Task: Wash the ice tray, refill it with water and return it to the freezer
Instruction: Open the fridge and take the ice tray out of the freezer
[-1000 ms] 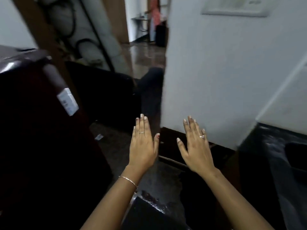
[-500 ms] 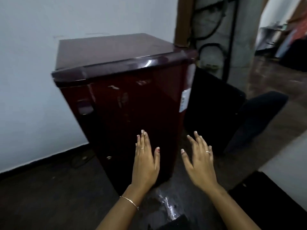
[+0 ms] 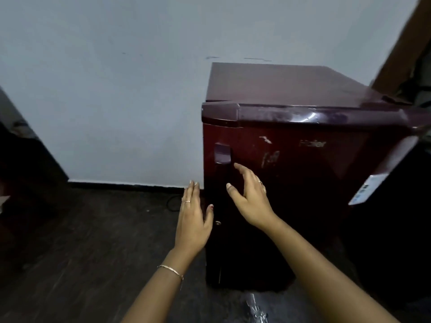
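A small dark-red fridge (image 3: 303, 173) stands against the white wall with its door closed. Its handle (image 3: 222, 155) sits near the door's upper left edge. My right hand (image 3: 250, 199) reaches toward the door just below the handle, fingers spread and slightly bent, holding nothing. My left hand (image 3: 193, 220) hovers flat and open beside the fridge's left edge, low in front of the floor. No ice tray is in view.
The white wall (image 3: 116, 101) runs behind the fridge, above a dark floor (image 3: 81, 252). A dark object (image 3: 21, 159) stands at the far left. A black cable (image 3: 171, 203) lies on the floor by the wall. A wet patch (image 3: 255, 308) glints near my feet.
My view has swung left from a white wall and doorway onto the fridge, which now fills the right side. My right hand has risen toward the handle; the left stays flat.
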A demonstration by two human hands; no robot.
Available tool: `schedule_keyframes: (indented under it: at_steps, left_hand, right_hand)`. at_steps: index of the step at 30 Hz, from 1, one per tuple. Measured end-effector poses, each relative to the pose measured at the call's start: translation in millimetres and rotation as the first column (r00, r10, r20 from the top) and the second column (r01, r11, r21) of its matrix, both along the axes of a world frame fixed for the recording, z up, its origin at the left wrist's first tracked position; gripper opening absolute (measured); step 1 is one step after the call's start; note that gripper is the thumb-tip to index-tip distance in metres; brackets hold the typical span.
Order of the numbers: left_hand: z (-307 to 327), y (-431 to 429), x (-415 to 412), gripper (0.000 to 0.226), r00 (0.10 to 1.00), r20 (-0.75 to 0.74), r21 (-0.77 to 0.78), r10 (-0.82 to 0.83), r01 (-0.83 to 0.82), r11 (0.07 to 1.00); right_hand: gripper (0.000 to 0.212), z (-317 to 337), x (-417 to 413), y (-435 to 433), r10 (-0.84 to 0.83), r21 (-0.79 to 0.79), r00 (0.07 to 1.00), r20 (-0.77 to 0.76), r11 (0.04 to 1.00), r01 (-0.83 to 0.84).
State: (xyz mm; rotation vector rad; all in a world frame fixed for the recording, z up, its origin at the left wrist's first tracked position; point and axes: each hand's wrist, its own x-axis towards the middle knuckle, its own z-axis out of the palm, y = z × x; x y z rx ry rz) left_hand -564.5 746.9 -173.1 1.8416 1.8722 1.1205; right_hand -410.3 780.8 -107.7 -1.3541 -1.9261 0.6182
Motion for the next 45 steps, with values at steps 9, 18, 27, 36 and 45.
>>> schedule_keyframes:
  at_steps: [9, 18, 27, 36, 45]
  left_hand:
    - [14.1, 8.4, -7.1, 0.065, 0.988, 0.145, -0.042, 0.052, -0.047, 0.998]
    - [13.9, 0.4, -13.1, 0.056, 0.965, 0.256, -0.054, 0.065, -0.053, 0.997]
    - [24.4, 3.3, -24.0, 0.073, 0.933, 0.345, -0.070, -0.098, 0.130, 0.989]
    - [29.1, -11.1, -22.8, 0.079, 0.914, 0.363, -0.100, -0.179, 0.229, 0.968]
    - [33.6, -71.2, 15.0, 0.070, 0.840, 0.507, 0.008, -0.191, 0.217, 0.976]
  right_hand:
    - [0.049, 2.5, -35.9, 32.6, -0.102, -0.413, 0.840, -0.533, 0.898, -0.153]
    - [0.045, 4.8, -34.2, 24.9, -0.075, -0.422, 0.853, -0.516, 0.889, -0.177]
    - [0.048, 5.7, -41.4, 23.4, -0.130, -0.435, 0.849, -0.513, 0.892, -0.127]
    - [0.028, 4.3, -43.0, -2.7, -0.183, -0.376, 0.860, -0.477, 0.926, -0.012]
    - [0.028, -8.7, 0.1, -106.5, -0.205, -0.325, 0.818, -0.537, 0.946, 0.024]
